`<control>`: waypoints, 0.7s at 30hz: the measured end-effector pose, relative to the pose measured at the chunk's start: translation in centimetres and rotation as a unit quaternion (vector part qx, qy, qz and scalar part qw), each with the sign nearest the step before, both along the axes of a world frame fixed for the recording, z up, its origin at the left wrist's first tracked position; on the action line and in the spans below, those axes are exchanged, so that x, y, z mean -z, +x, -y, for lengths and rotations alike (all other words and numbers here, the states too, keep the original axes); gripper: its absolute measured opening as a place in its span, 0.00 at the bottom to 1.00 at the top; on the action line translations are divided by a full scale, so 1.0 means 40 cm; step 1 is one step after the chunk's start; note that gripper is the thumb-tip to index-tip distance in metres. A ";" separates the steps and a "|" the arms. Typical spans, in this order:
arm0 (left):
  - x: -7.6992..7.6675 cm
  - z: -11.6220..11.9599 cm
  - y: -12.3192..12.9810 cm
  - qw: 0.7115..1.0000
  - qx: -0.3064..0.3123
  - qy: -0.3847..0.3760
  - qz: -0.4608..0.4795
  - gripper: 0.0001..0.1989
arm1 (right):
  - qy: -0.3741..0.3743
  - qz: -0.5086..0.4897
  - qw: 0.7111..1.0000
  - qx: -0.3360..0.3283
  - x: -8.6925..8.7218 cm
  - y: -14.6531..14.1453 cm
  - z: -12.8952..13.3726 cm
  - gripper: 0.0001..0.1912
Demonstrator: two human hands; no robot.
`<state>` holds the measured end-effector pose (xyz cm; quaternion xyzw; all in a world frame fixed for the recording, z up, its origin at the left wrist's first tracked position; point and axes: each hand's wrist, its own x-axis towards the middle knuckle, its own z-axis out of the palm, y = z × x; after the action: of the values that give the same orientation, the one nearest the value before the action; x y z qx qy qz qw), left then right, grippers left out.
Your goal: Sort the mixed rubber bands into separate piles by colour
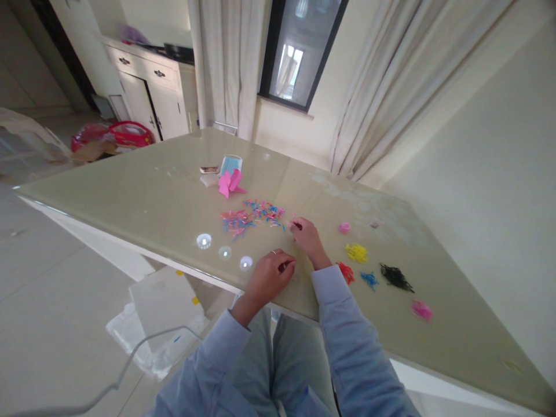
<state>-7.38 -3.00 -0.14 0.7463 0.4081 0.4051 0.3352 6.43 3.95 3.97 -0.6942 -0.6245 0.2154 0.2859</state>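
My left hand (271, 275) rests near the table's front edge, with fingers curled and tips pressed together. Whatever it pinches, if anything, is too small to make out. Farther forward, my right hand (305, 234) has its thumb and forefinger closed at the right end of a mixed heap of thin pink, red and blue strands (266, 212). Any strand between those fingers cannot be made out. To the right of my right forearm lie sorted heaps: red strands (346, 273), blue strands (369, 280), yellow strands (357, 252) and black strands (396, 277).
Three round, shiny clear discs (225, 252) lie left of my left hand. Behind the mixed heap are folded pink paper (230, 183) and a blue face mask (231, 164). Pink clumps (421, 310) sit on the right side of the table (174, 197).
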 end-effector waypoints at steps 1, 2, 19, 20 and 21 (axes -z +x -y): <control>0.001 -0.001 0.000 1.000 -0.001 0.001 -0.002 0.08 | 0.000 -0.032 0.999 -0.007 -0.008 0.005 0.016 0.13; 0.001 -0.002 -0.001 1.000 -0.003 0.001 -0.004 0.08 | -0.003 -0.085 0.996 -0.020 -0.018 0.010 0.035 0.15; 0.011 -0.005 -0.010 0.999 -0.015 0.029 -0.009 0.09 | -0.035 -0.621 0.765 -0.166 -0.157 0.093 0.311 0.13; 0.013 -0.005 -0.011 0.999 -0.017 0.028 -0.011 0.09 | -0.032 -0.618 0.768 -0.162 -0.159 0.101 0.319 0.14; 0.014 -0.005 -0.011 0.999 -0.019 0.026 -0.013 0.10 | -0.029 -0.617 0.771 -0.158 -0.160 0.109 0.328 0.14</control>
<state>-7.84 -2.79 -0.70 0.7523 0.4158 0.4118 0.3027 10.79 -9.17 10.39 -0.3120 -0.4080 0.6576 0.5512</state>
